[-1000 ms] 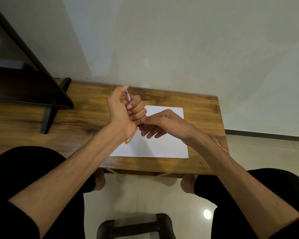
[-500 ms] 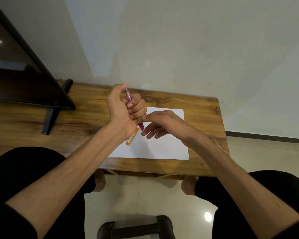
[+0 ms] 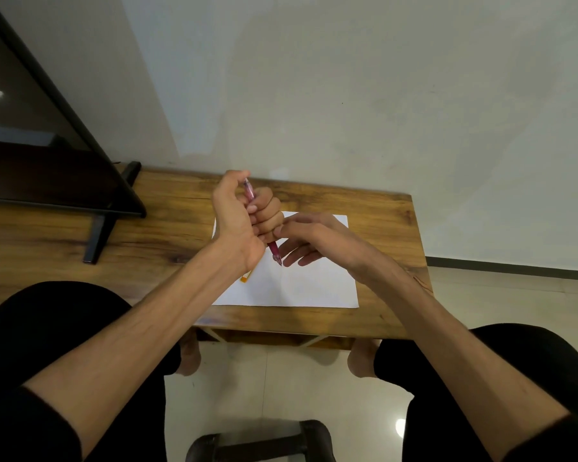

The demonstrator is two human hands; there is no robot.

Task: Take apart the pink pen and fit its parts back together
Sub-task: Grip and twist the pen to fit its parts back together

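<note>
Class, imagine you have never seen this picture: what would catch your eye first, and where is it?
First, the pink pen at the centre, gripped in the left hand's fist, tip pointing down over the white sheet of paper. The right hand pinches its lower part. Next, the wooden table below, and the dark screen standing at its far left.

The pink pen point(image 3: 275, 251) looks like glossy translucent plastic, the table point(image 3: 147, 228) is grained, lightly sheened wood, the sheet point(image 3: 314, 285) is matt white paper, and the floor point(image 3: 281, 388) is glossy tile.
</note>
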